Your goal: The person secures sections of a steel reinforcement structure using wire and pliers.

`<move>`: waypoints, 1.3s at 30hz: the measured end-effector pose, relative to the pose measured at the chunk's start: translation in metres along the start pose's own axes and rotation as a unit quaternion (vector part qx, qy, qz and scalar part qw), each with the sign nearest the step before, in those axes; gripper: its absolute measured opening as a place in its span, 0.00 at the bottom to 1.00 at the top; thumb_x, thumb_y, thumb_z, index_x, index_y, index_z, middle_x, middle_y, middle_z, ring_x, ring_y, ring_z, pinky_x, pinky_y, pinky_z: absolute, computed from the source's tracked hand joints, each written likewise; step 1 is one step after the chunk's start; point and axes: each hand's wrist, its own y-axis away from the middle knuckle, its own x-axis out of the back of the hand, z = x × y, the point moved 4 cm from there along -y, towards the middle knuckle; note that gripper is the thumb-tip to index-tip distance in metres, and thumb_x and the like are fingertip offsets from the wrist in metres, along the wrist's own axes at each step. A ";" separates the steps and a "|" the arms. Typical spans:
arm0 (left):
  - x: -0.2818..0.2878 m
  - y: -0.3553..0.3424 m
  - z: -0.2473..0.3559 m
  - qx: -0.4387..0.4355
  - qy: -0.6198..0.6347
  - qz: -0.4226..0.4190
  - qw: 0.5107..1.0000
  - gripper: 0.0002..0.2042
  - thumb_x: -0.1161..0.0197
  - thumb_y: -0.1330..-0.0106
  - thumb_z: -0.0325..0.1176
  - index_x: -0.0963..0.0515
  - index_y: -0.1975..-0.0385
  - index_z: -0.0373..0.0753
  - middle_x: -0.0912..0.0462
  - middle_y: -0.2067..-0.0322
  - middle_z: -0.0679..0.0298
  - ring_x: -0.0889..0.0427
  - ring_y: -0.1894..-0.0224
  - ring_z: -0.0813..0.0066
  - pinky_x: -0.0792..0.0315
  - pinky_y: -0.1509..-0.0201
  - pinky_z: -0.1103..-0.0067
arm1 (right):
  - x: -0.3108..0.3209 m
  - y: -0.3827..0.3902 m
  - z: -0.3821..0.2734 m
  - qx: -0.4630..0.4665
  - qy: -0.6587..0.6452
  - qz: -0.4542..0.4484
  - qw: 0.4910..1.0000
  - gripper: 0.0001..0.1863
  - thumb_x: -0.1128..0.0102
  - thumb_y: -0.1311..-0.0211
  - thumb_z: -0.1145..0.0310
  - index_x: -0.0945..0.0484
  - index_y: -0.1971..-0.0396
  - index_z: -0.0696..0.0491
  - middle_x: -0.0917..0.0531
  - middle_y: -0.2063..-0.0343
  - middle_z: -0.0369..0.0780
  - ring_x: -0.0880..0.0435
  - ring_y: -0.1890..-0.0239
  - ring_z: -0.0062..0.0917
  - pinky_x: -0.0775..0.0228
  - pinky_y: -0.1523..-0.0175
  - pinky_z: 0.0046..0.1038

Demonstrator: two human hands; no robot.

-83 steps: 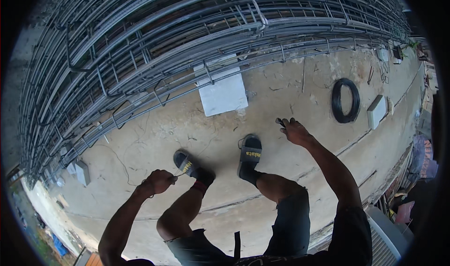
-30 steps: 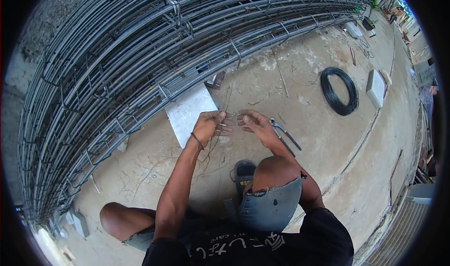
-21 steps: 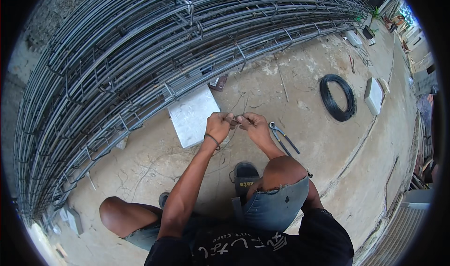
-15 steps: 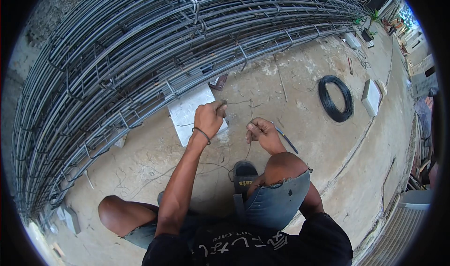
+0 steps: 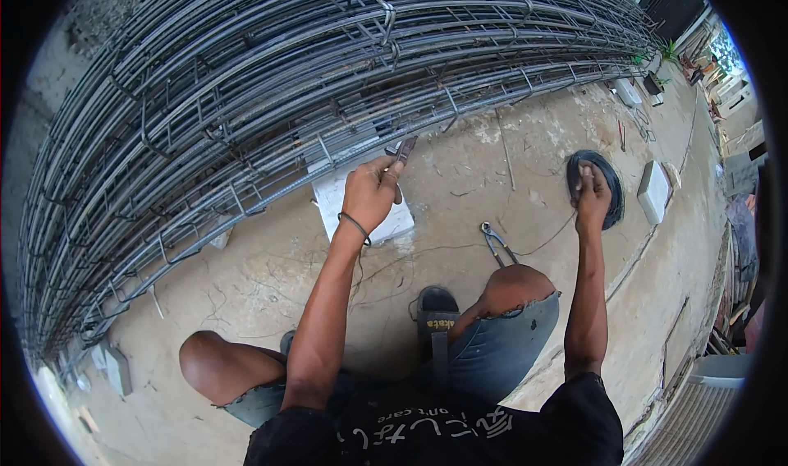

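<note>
My right hand (image 5: 591, 195) is over the coil of dark tie wire (image 5: 616, 188) on the ground, fingers closed on its strands. A loose wire (image 5: 556, 234) trails from near this hand toward my feet. My left hand (image 5: 371, 193) is closed above a white tile (image 5: 328, 205). At its fingertips is a small dark reddish-brown box (image 5: 405, 148); whether the fingers grip it or merely overlap it, I cannot tell. Pincers (image 5: 497, 244) with dark and blue handles lie beside my right knee, between my hands.
A large stack of rebar cages (image 5: 271, 88) fills the far side and the left. A pale block (image 5: 653, 192) stands right of the coil. A thin rod (image 5: 506, 150) and wire scraps lie on the concrete floor (image 5: 460, 211). My sandaled foot (image 5: 437, 310) is near the middle.
My right hand has moved right, from in front of my knee to the coil, uncovering the pincers. My left hand stays closed near the tile. The view has shifted slightly.
</note>
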 end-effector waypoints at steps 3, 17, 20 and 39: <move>-0.023 0.010 0.001 0.032 0.090 -0.052 0.994 0.11 0.48 0.32 0.36 0.23 0.65 0.34 0.21 0.84 0.63 0.27 0.81 0.83 0.34 0.75 0.83 | 0.094 -0.055 -0.066 0.214 0.230 0.046 0.948 0.15 0.50 0.33 0.64 0.24 0.49 0.49 0.33 0.81 0.30 0.39 0.78 0.13 0.44 0.73 0.17; -0.075 0.004 -0.041 0.121 0.269 0.020 0.955 0.11 0.38 0.38 0.33 0.20 0.62 0.32 0.24 0.77 0.68 0.27 0.77 0.80 0.25 0.68 0.83 | -0.021 0.030 -0.017 0.354 0.599 -0.039 0.718 0.25 0.39 0.46 0.67 0.30 0.46 0.51 0.28 0.49 0.50 0.31 0.47 0.46 0.35 0.47 0.40; -0.082 0.016 -0.054 0.202 0.364 0.032 0.908 0.10 0.38 0.38 0.32 0.20 0.63 0.31 0.22 0.76 0.66 0.24 0.76 0.79 0.25 0.68 0.83 | -0.094 0.095 -0.027 0.399 0.383 -0.212 0.805 0.32 0.38 0.47 0.65 0.37 0.41 0.50 0.36 0.44 0.53 0.39 0.42 0.51 0.39 0.44 0.43; -0.029 0.048 -0.156 0.252 0.522 0.255 0.774 0.07 0.41 0.37 0.30 0.24 0.65 0.33 0.21 0.72 0.63 0.20 0.69 0.75 0.20 0.62 0.82 | -0.115 0.107 0.072 -0.101 -0.260 -0.311 0.909 0.10 0.43 0.39 0.72 0.23 0.59 0.59 0.18 0.71 0.37 0.20 0.69 0.21 0.28 0.62 0.22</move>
